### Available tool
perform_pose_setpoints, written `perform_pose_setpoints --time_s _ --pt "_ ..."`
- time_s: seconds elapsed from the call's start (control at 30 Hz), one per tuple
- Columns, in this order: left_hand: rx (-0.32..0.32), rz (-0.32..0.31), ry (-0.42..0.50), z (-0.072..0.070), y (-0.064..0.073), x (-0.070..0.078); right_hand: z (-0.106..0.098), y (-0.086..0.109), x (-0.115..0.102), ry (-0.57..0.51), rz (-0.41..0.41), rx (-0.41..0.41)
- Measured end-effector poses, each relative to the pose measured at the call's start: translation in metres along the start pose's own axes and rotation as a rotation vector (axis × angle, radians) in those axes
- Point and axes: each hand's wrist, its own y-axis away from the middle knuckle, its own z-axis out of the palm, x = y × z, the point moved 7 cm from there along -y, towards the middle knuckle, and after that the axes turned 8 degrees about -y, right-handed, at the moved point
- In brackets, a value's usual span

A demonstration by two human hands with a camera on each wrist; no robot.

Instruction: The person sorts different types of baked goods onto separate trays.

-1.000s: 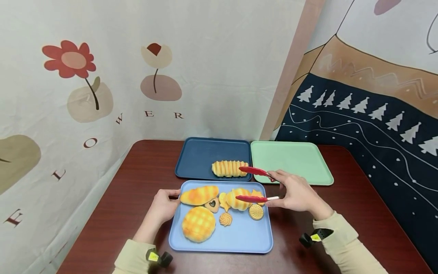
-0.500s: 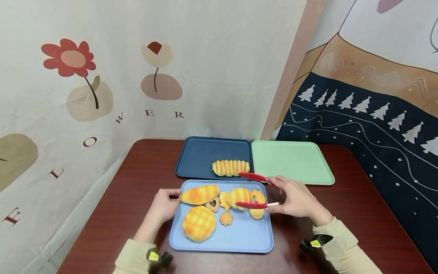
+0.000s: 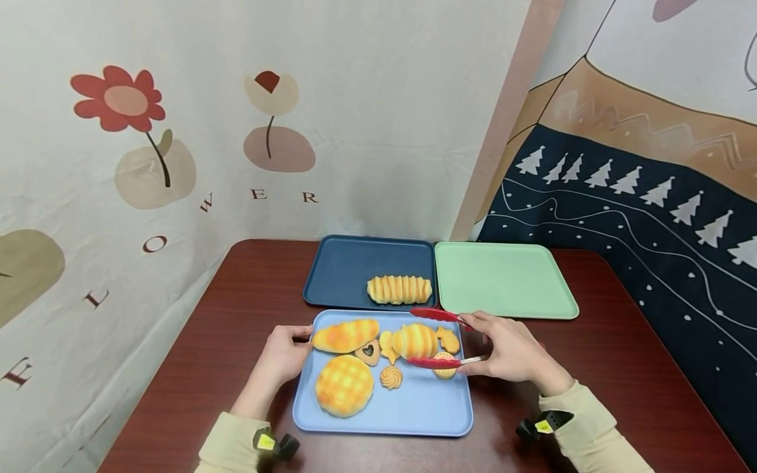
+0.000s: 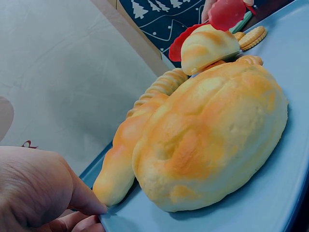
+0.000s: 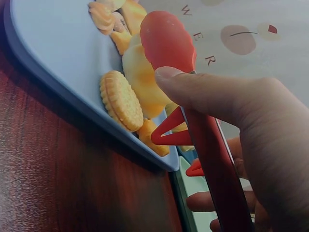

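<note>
My left hand (image 3: 285, 355) grips the left rim of a light blue tray (image 3: 414, 414), thumb on top in the left wrist view. My right hand (image 3: 508, 348) holds red-tipped tongs (image 5: 169, 43) over the tray's right side. The tongs are spread, one tip beyond a striped, croissant-like bread (image 3: 415, 340) and the other at its near side. Whether they touch it, I cannot tell. The near tip partly covers a round cookie (image 5: 123, 101). On the same tray lie a long bread (image 3: 345, 336), a round checked bread (image 3: 344, 386), a heart cookie (image 3: 369, 353) and a swirl cookie (image 3: 391, 378).
Behind the light blue tray stands a dark blue tray (image 3: 349, 269) bearing a ridged bread (image 3: 399, 290). To its right is a pale green tray (image 3: 503, 279). All rest on a dark red-brown table (image 3: 236, 295), with printed curtains behind.
The right hand and tongs have moved toward the near side, away from the ridged bread on the dark blue tray. The left hand stays at the tray's rim.
</note>
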Motion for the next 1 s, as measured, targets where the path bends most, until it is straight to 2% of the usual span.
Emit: perform_pose_setpoints --time_s 1.0 --pt "0.021 0.007 -0.007 -0.0022 0.0018 0.0031 0.004 0.0054 0.0043 -0.001 -0.068 0.074"
